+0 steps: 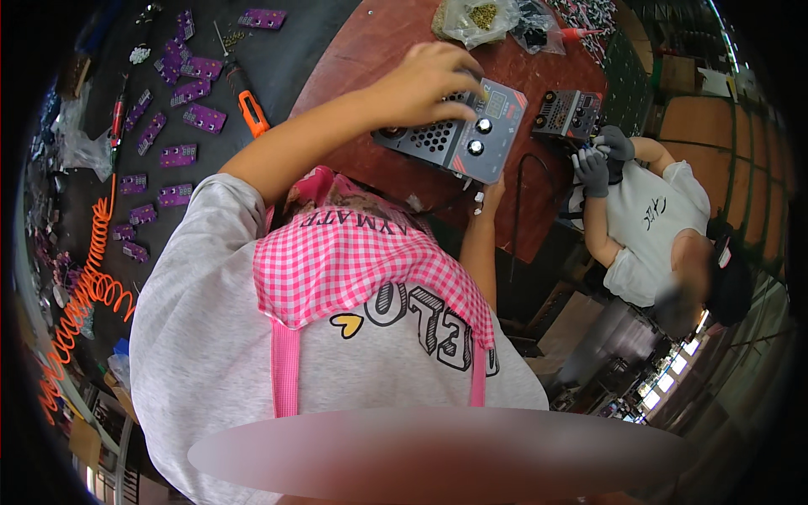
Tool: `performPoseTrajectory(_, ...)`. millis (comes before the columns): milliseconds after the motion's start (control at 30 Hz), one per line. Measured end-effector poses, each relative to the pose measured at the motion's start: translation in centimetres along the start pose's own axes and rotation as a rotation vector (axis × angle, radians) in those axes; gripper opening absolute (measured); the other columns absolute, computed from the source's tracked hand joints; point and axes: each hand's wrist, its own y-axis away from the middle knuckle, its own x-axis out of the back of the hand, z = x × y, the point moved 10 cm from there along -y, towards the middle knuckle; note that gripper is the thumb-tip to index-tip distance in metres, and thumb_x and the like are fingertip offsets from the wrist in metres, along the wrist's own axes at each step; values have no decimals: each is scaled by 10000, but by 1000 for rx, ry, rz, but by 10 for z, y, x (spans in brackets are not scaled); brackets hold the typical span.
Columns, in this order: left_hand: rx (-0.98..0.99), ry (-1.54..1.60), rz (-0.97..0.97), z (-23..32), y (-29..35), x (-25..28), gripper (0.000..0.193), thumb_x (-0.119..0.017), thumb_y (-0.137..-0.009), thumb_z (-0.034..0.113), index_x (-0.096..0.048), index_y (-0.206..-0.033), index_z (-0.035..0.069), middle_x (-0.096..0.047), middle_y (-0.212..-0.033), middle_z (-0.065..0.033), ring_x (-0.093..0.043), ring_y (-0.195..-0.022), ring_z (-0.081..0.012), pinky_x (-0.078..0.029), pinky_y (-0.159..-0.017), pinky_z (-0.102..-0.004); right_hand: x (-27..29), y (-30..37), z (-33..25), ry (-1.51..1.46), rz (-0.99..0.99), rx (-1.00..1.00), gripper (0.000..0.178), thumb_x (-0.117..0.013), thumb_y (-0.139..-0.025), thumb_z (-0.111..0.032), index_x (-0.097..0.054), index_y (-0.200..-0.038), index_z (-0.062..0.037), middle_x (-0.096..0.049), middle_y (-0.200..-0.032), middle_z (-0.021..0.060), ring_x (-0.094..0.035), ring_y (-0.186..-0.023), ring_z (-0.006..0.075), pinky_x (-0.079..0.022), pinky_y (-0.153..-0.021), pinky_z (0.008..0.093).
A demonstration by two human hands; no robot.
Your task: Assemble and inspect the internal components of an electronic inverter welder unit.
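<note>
A grey metal control box with round vent holes, a small display and two silver-topped knobs sits in front of me on the red-brown table. Over its top reaches my left hand, fingers curved and thumb apart, with nothing visible between them. Whether its fingertips touch the panel, I cannot tell. My right hand is at the box's near right edge, mostly hidden behind it, its fingers out of sight. Small white pieces show beside that hand; whether it holds them is unclear.
A second grey box stands to the right, near a co-worker's gloved hands. Plastic bags of small parts lie at the back. On the dark surface at left are several purple circuit boards, an orange-handled tool and a coiled orange cord.
</note>
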Motion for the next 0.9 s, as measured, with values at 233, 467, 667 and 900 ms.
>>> performPoseTrajectory(233, 532, 432, -263, -82, 49, -22, 412, -612, -943, 278, -576, -1296, 68, -619, -1221, -143, -586, -1141, -269, -457, -960, -379, 33, -41, 58, -12, 46, -62, 365, -477, -1008, -164, -572, -1309, 19, -669, -1082, 71, -632, -932, 146, -512, -797, 270)
performPoseTrajectory(467, 624, 454, -82, -53, 87, -1, 396, -689, -900, 270, -603, -1201, 27, -660, -1040, -98, -627, -924, -161, -499, -807, -308, -26, -74, 31, 256, -162, 124, 343, -507, -1002, -174, -587, -1281, 9, -668, -1033, 55, -618, -870, 125, -504, -722, 253)
performPoseTrajectory(667, 844, 433, 7, -28, 130, 13, 400, -780, -793, 284, -637, -1045, 8, -661, -938, -146, -619, -874, -250, -492, -756, -370, -24, -62, -18, 77, -22, 44, 316, -536, -994, -181, -609, -1244, -2, -663, -978, 36, -601, -797, 101, -491, -645, 229)
performPoseTrajectory(900, 815, 313, 54, -4, 143, 27, 428, -781, -784, 330, -610, -1024, 19, -631, -886, -125, -582, -852, -257, -474, -748, -362, 12, 15, -157, 7, 244, 291, 196, -678, -916, -187, -666, -1023, -23, -646, -932, 22, -573, -805, 132, -460, -734, 255)
